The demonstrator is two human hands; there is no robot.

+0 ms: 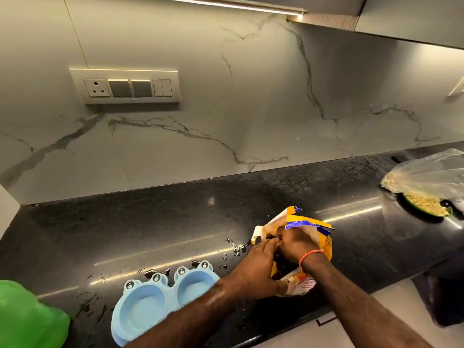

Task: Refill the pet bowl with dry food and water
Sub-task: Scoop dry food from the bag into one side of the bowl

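Yellow food bag (324, 243) gripped by left hand (256, 268); right hand (296, 244) reaches inside.

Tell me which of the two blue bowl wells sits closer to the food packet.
The right-hand well, beside the left forearm, is closer to the yellow food packet. The larger-looking left well lies farther away, toward the green object.

black countertop (251, 204): blue pet bowl (160, 300), yellow food bag (308, 222), water droplets (236, 247)

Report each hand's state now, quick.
Left hand: closed, grip on the torn yellow plastic food bag at its opening.
Right hand: reaching inside the bag; grip cannot be told.
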